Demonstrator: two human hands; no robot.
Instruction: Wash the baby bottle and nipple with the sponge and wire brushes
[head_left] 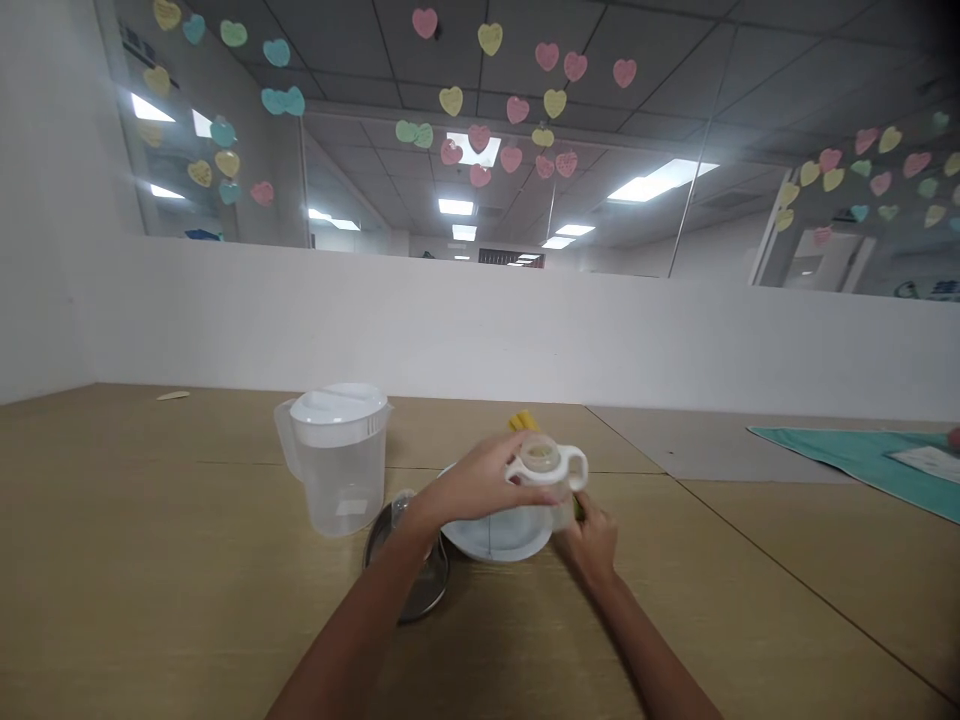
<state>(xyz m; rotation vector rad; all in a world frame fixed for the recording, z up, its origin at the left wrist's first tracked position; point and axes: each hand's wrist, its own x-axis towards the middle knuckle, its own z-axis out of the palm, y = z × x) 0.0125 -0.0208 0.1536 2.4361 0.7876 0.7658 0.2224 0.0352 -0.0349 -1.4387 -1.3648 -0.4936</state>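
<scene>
My left hand (484,482) is wrapped round a small clear bottle with a white two-handled collar (555,480), held above the right side of a white bowl (499,540). Just right of the bowl, my right hand (592,540) is closed round something green and yellowish, mostly hidden by the fingers and the bottle. Beneath my left forearm lies a round dark metal tray (427,590) with a small clear object (402,503) at its edge. Yellow pieces (523,421) show behind the bottle.
A clear plastic pitcher (345,480) with a white lid stands left of the tray. At the far right lies a teal cloth (840,452) with a white paper (930,462) on it. A flat pale piece (173,396) lies at the back left, before the white wall.
</scene>
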